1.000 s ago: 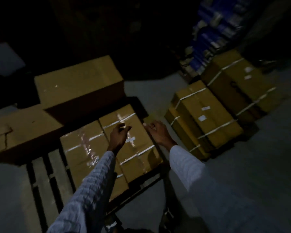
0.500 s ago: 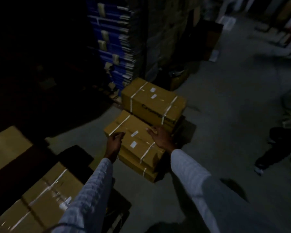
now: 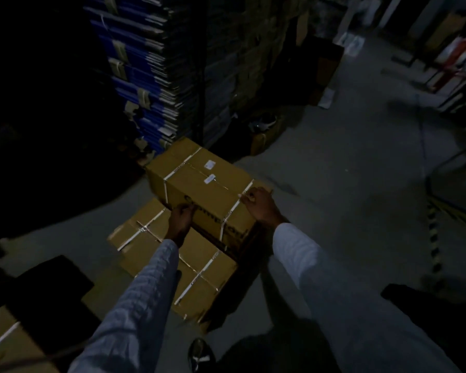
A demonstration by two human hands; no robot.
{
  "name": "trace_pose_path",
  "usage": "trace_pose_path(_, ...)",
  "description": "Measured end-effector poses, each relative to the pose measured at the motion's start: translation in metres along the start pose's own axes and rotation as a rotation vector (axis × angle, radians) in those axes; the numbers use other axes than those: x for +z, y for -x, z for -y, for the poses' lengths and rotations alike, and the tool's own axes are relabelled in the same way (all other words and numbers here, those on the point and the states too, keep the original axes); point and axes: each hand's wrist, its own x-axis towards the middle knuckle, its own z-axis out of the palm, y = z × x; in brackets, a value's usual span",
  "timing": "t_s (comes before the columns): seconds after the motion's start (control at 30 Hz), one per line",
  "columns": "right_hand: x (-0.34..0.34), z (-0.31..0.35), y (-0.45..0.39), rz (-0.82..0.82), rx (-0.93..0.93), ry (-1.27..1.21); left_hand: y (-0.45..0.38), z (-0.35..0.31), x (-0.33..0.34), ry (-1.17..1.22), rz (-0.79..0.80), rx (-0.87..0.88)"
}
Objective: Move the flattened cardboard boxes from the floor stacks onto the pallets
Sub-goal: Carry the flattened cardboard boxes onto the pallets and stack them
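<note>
1. left hand point(image 3: 182, 214): fingers curled onto near long side of upper strapped bundle point(image 3: 202, 188), at the left white strap point(image 3: 165, 193) — gripping bundle edge or strap, too dark to tell which.
2. upper strapped bundle: on floor stack, resting on lower strapped bundle point(image 3: 172, 265), which lies nearer and left. Long axis runs upper-left to lower-right; both hands on near side, one per strap.
3. right hand point(image 3: 258, 203): fingers curled over top near corner at right white strap point(image 3: 236, 205), clamped on bundle. Sits higher on the bundle than the left; both about equally near.
4. Coming move, judged: lift and swing left-back toward pallet load point(image 3: 3, 343), lower-left corner.
5. Versus half a second earlier: hands were on the lower bundle's top, relaxed; now on the upper one, curled. Camera closer, tilted lower.
</note>
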Motion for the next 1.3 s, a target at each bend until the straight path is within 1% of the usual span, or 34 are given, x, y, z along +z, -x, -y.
trace_pose_path(0.1, -0.011, 0.01, -0.064, 0.043, -0.036, 0.018, -0.037, -0.022, 0.021, 0.006, -0.037, -0.014)
trace_pose_path(0.23, -0.009, 0.018, -0.153, 0.12, -0.082, 0.048, -0.093, -0.05, 0.039, -0.018, -0.099, -0.012)
trace_pose_path(0.33, -0.002, 0.011, -0.221, 0.169, -0.107, 0.067, -0.14, -0.063, 0.048, -0.029, -0.176, -0.044)
trace_pose_path(0.43, 0.013, -0.004, -0.292, 0.271, -0.142, 0.088, -0.191, -0.061, 0.062, -0.026, -0.248, -0.09)
trace_pose_path(0.5, 0.029, -0.019, -0.341, 0.348, -0.141, 0.104, -0.222, -0.053, 0.074, -0.01, -0.332, -0.139)
trace_pose_path(0.6, 0.058, -0.048, -0.411, 0.413, -0.15, 0.186, -0.264, -0.036, 0.091, -0.003, -0.432, -0.263)
trace_pose_path(0.7, 0.075, -0.054, -0.442, 0.408, -0.144, 0.24, -0.298, -0.005, 0.097, -0.04, -0.532, -0.35)
trace_pose_path(0.77, 0.087, -0.052, -0.463, 0.429, -0.149, 0.258, -0.319, 0.02, 0.102, 0.003, -0.621, -0.416)
trace_pose_path(0.8, 0.097, -0.056, -0.474, 0.45, -0.152, 0.243, -0.323, 0.027, 0.105, 0.024, -0.638, -0.422)
trace_pose_path(0.87, 0.12, -0.069, -0.503, 0.519, -0.113, 0.114, -0.326, 0.037, 0.114, 0.041, -0.646, -0.382)
trace_pose_path(0.93, 0.16, -0.104, -0.551, 0.57, -0.073, 0.011, -0.329, 0.051, 0.118, 0.071, -0.626, -0.326)
trace_pose_path(1.0, 0.17, -0.111, -0.564, 0.614, -0.067, -0.019, -0.331, 0.064, 0.121, 0.122, -0.621, -0.26)
trace_pose_path(1.1, 0.141, -0.077, -0.525, 0.592, -0.111, 0.002, -0.327, 0.085, 0.118, 0.211, -0.645, -0.267)
trace_pose_path(1.2, 0.13, -0.056, -0.496, 0.56, -0.182, 0.0, -0.3, 0.078, 0.108, 0.346, -0.691, -0.238)
trace_pose_path(1.3, 0.13, -0.029, -0.461, 0.578, -0.21, -0.066, -0.255, 0.063, 0.085, 0.439, -0.755, -0.168)
